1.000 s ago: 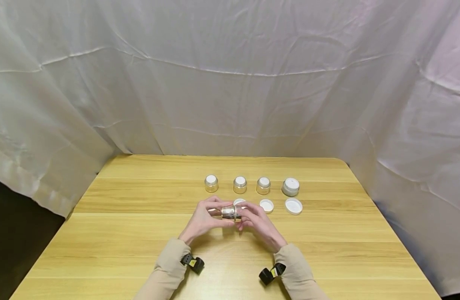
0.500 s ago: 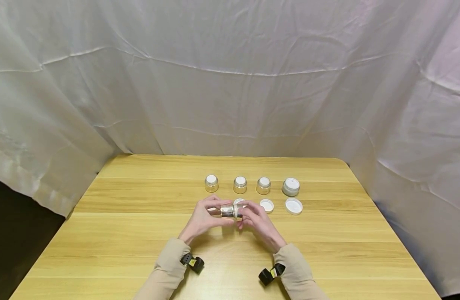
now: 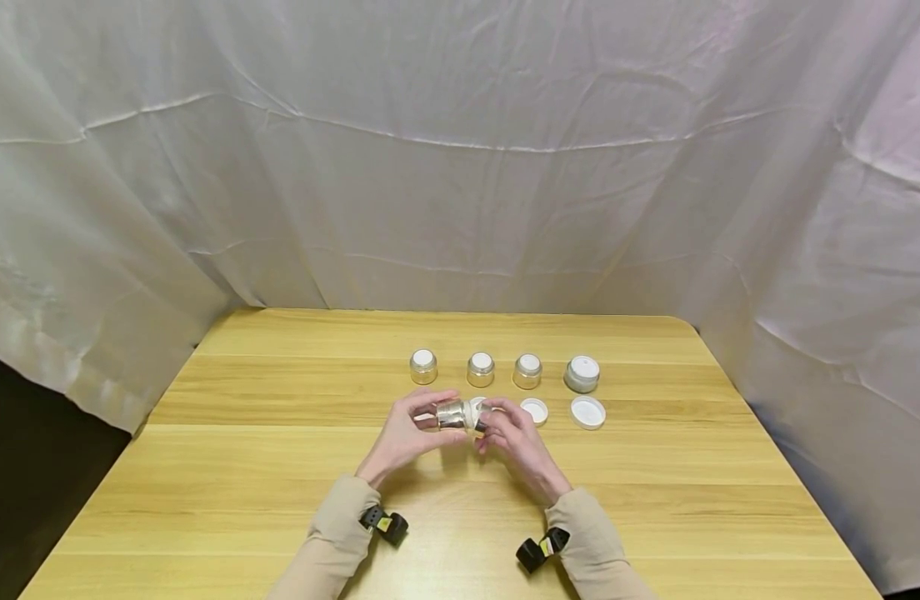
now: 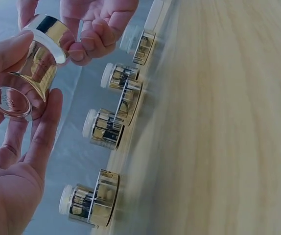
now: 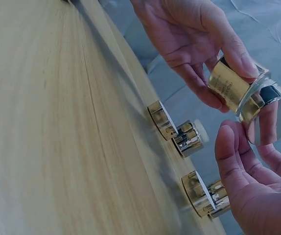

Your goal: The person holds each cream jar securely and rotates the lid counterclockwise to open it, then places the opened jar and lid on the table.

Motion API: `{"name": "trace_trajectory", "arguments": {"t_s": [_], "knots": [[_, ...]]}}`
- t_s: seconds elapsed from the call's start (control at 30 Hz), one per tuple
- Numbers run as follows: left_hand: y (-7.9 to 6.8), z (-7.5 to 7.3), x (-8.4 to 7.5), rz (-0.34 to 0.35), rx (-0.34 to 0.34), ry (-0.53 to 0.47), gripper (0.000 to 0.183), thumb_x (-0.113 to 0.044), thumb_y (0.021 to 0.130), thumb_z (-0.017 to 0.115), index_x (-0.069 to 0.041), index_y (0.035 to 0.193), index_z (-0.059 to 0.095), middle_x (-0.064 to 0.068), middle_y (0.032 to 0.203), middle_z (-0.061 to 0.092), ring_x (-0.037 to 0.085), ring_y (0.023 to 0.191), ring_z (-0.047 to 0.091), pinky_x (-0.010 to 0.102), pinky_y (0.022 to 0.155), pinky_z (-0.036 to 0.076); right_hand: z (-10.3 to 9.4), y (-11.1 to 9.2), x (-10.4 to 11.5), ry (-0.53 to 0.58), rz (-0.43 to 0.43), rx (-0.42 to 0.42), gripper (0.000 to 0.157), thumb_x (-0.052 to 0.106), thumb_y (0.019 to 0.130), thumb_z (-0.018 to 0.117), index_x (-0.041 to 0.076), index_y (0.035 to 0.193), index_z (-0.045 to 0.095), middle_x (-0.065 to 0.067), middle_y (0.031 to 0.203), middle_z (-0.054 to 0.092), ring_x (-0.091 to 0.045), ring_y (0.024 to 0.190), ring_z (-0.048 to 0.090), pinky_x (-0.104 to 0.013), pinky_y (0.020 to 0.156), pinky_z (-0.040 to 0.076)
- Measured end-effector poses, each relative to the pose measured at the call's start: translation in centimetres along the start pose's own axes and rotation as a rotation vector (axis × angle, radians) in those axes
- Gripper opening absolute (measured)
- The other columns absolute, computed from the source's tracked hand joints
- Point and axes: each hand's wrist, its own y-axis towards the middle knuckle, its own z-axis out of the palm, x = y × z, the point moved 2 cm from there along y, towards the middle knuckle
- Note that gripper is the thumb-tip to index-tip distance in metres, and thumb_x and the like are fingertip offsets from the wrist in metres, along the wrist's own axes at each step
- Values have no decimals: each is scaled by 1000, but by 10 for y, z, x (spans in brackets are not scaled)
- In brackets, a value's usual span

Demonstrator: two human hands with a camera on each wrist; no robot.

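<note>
Both hands are together over the table's middle. My left hand (image 3: 400,437) grips a shiny gold cosmetic jar (image 3: 451,414) on its side, base toward the palm. My right hand (image 3: 518,442) pinches the jar's matching gold lid (image 5: 265,115) at the mouth end. The lid is tipped at an angle to the jar, and a pale rim shows between them. In the left wrist view, thumb and fingers span the jar body (image 4: 40,68).
Several smaller-looking gold jars with white tops, such as the leftmost jar (image 3: 423,371), stand in a row behind the hands, with a wider greyish jar (image 3: 581,379) at the right end. White-lined lids lie before them, including a larger lid (image 3: 587,412). The wooden table (image 3: 242,467) meets a pale curtain (image 3: 460,208).
The lid, in line with the jar before, has tilted away from its mouth, widening the gap. My left hand has shifted slightly left and up with the jar.
</note>
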Motion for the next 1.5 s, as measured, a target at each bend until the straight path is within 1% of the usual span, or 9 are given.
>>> {"name": "trace_trajectory", "arguments": {"t_s": [0.43, 0.63, 0.8, 0.93, 1.03, 1.13, 1.2, 1.33, 1.5], "knots": [[0, -6, 0, 10, -75, -73, 61, -10, 78, 84, -6, 135, 62, 15, 122, 60, 20, 106, 67, 26, 92, 60, 3, -2, -2, 30, -10, -10, 44, 11, 95, 59, -13, 128, 42, 8, 90, 71, -12, 81, 67, -28, 83, 60], [0, -13, -5, 68, -124, -123, 60, -4, 82, 79, -3, 139, 57, 10, 122, 59, 15, 108, 63, 27, 92, 59, 8, -1, -4, 39, -29, 22, 41, 6, 92, 63, -12, 124, 43, 6, 95, 70, -11, 84, 69, -30, 86, 60], [0, -23, -7, 86, -202, -135, 54, 2, 84, 74, 4, 136, 57, 8, 117, 59, 13, 106, 60, 25, 93, 58, 13, -2, -6, -7, -4, 44, 49, 4, 88, 68, -14, 125, 42, 3, 102, 69, -9, 90, 71, -29, 90, 60], [1, -32, -9, 89, -247, -152, 52, 6, 85, 70, 7, 135, 55, 19, 127, 58, 11, 106, 62, 22, 96, 56, 18, -3, -8, -85, 39, 72, 63, 8, 87, 74, -13, 138, 43, 1, 110, 66, -7, 94, 70, -24, 90, 58], [1, -38, -10, 98, -272, -188, 51, 8, 87, 68, 7, 136, 54, 24, 138, 54, 6, 109, 63, 21, 98, 55, 22, -4, -9, -143, 65, 104, 65, 14, 88, 76, -8, 142, 47, 3, 107, 67, -5, 94, 69, -21, 89, 56], [1, -44, -11, 106, -300, -224, 51, 7, 88, 67, 7, 137, 52, 21, 140, 52, 2, 112, 63, 19, 99, 54, 26, -4, -10, -182, 56, 137, 62, 13, 88, 76, -8, 140, 50, 3, 101, 68, -5, 92, 68, -20, 87, 56], [1, -47, -11, 109, -315, -248, 51, 6, 89, 66, 8, 138, 51, 16, 138, 52, 1, 114, 62, 18, 99, 53, 28, -4, -12, -199, 48, 158, 60, 11, 88, 76, -9, 139, 51, 0, 102, 70, -5, 92, 67, -19, 87, 56], [0, -53, -11, 115, -346, -278, 51, 6, 91, 65, 7, 140, 49, 7, 130, 52, 1, 114, 62, 18, 98, 54, 35, -5, -15, -219, 58, 192, 58, 4, 85, 77, -9, 136, 53, -16, 121, 67, -9, 101, 66, -21, 95, 55], [0, -61, -11, 104, -398, -293, 54, 7, 90, 65, 6, 140, 46, 4, 128, 51, 4, 112, 62, 16, 98, 54, 49, -3, -20, -248, 61, 242, 56, -2, 82, 77, -9, 133, 54, -27, 129, 62, -26, 114, 67, -31, 105, 54]]}}
